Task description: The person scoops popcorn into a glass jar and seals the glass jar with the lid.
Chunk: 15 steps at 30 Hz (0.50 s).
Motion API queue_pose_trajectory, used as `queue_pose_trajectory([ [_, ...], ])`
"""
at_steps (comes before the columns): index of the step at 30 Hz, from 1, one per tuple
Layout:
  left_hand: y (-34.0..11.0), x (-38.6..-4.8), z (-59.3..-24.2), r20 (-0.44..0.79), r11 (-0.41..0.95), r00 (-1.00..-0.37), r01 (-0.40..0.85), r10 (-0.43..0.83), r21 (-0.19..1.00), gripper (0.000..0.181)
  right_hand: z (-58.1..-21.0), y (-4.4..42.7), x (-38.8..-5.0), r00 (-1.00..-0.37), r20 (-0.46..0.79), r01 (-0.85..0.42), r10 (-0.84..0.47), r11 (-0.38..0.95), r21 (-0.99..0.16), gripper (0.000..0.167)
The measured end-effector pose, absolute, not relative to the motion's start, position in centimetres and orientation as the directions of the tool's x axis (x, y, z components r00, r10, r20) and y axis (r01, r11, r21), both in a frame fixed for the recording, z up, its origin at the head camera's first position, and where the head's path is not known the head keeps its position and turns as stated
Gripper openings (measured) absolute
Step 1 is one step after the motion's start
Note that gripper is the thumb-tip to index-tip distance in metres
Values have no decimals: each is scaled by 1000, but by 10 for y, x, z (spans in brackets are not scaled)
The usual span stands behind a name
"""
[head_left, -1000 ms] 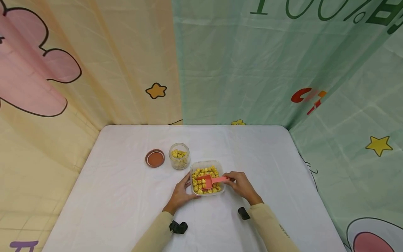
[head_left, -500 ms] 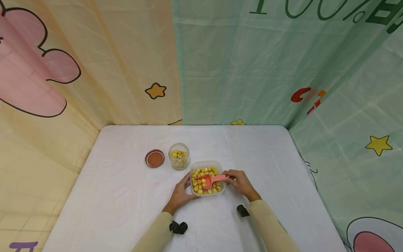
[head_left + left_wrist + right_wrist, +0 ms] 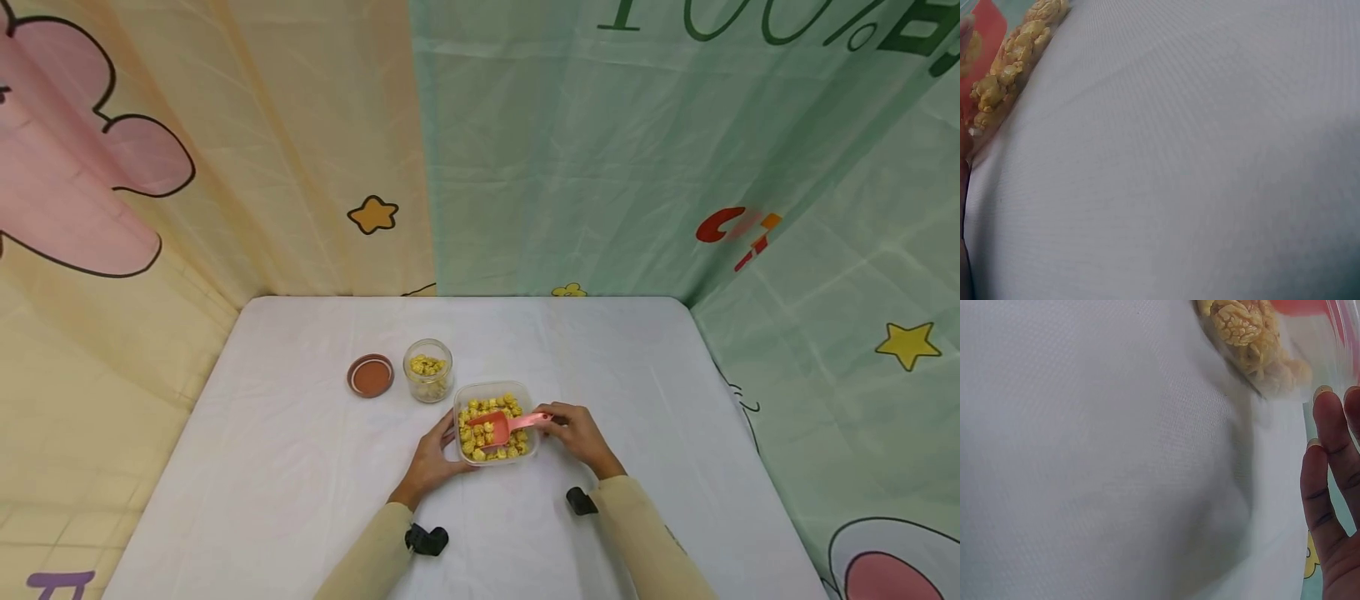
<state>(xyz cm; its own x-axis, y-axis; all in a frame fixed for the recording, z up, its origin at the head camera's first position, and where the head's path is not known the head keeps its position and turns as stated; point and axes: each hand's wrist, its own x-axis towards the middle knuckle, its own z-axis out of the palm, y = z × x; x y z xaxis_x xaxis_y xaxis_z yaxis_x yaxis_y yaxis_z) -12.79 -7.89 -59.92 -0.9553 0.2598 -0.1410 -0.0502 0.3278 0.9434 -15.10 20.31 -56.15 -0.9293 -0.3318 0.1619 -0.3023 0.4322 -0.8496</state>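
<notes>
My left hand point(image 3: 431, 463) holds a clear plastic container point(image 3: 491, 386) by its left side, the thumb along the near edge. Yellow popcorn point(image 3: 480, 405) covers the container's bottom. A pink-red scoop point(image 3: 498, 429) lies over it, with some popcorn in its bowl. The right hand point(image 3: 576, 430) pinches the scoop's handle above the container's right rim. In the right wrist view, fingers point(image 3: 1316, 481) show beside the container wall point(image 3: 1316, 356), while the pinch itself is out of sight. The left wrist view catches only popcorn point(image 3: 1019, 53) and part of the scoop point(image 3: 988, 37).
A glass jar point(image 3: 428, 387) partly filled with popcorn stands open behind the container, slightly left. Left of the jar lies a brown round lid point(image 3: 371, 377). All rest on a white-covered table point(image 3: 285, 467), with printed curtains point(image 3: 525, 167) at the back and sides.
The right hand has shifted slightly, and the scoop's handle end is raised a little, tilting the scoop. The left hand and container stay in place.
</notes>
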Motion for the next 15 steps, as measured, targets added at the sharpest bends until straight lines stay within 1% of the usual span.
queue_pose_trajectory([
  [4,-78,-128,-598,-143,322,-955,-54,259,945,105,-552,202,-144,-935,169,-298,-312,429,-853,20],
  [9,-78,-128,-598,-141,316,-955,-53,262,947,105,-532,199,-135,-943,150,-263,-298,389,-883,19],
  [15,-79,-128,-598,-148,321,-953,-58,264,945,106,-533,201,-132,-962,89,-179,-258,349,-920,18],
])
